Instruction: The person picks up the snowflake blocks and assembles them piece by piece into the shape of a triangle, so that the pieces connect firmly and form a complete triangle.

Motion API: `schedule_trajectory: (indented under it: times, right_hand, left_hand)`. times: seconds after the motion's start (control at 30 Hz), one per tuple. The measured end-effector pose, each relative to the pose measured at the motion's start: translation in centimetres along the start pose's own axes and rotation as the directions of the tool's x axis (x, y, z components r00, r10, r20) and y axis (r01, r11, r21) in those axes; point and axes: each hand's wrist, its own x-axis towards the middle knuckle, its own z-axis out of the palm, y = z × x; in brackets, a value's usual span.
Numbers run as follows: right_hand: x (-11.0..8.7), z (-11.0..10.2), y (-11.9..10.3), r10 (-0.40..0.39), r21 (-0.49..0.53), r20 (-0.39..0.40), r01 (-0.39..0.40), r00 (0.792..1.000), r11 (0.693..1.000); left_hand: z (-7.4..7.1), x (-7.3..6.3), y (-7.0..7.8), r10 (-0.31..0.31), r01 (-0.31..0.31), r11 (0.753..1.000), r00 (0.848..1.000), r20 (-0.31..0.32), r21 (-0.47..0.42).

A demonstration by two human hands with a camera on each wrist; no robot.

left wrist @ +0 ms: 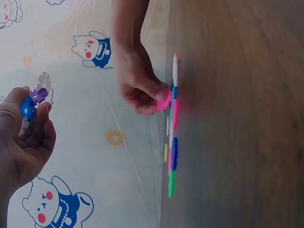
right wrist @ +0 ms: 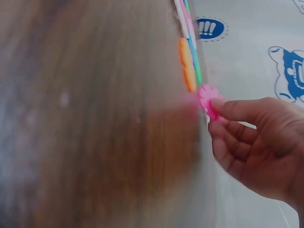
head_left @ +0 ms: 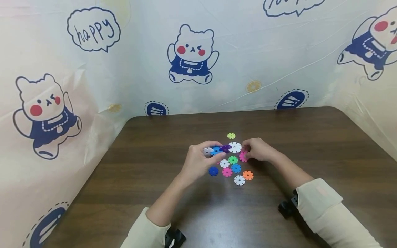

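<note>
Between the fingers and thumb of my left hand (head_left: 200,158) is a joined row of notched plastic discs: a whitish one (head_left: 207,151), a blue one (head_left: 215,150), a purple one (head_left: 225,148) and a large white one (head_left: 235,147). The left wrist view shows this row raised above the table, the purple disc (left wrist: 39,96) seen at an angle. My right hand (head_left: 260,149) pinches a pink notched disc (right wrist: 209,97) between thumb and fingers, to the right of the row. That disc stands tilted up near the tabletop.
Loose notched discs lie flat on the brown table (head_left: 139,172) below the hands, among them a green one (head_left: 233,160), a dark blue one (head_left: 213,171) and an orange one (head_left: 248,175). A yellow-green disc (head_left: 231,136) lies farther back. A printed curtain (head_left: 139,62) hangs behind the table.
</note>
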Motion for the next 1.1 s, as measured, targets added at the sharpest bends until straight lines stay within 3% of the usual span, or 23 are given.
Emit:
schedule_trajectory:
  times: [0.2, 0.43, 0.53, 0.73, 1.0, 1.1]
  right_hand:
    - [-2.0, -1.6, -1.0, 0.030, 0.229, -0.095, -0.007, 0.995, 0.973]
    - [-5.1, -3.4, -2.9, -0.017, 0.390, -0.278, 0.130, 0.960, 0.911]
    - [-6.2, -4.0, -3.6, -0.039, 0.413, -0.327, 0.180, 0.944, 0.893]
    - [-7.7, -4.3, -4.6, -0.084, 0.398, -0.378, 0.244, 0.922, 0.885]
    - [-8.0, -3.8, -5.2, -0.134, 0.402, -0.430, 0.322, 0.893, 0.857]
    - [-8.0, -3.6, -5.3, -0.145, 0.412, -0.429, 0.337, 0.891, 0.847]
  left_hand:
    - [-0.1, 0.4, 0.1, 0.011, -0.011, 1.000, 1.000, -0.007, 0.015]
    - [-0.2, 0.5, 0.3, 0.001, -0.001, 1.000, 1.000, -0.002, -0.004]
    - [-0.2, 0.5, 0.4, -0.014, 0.014, 1.000, 1.000, -0.001, -0.005]
    - [-0.2, 0.5, 0.3, -0.023, 0.023, 1.000, 1.000, -0.001, 0.011]
    - [-0.1, 0.4, 0.1, -0.025, 0.025, 1.000, 1.000, 0.007, 0.003]
    - [0.0, 0.3, 0.1, -0.031, 0.032, 0.999, 0.999, 0.016, -0.009]
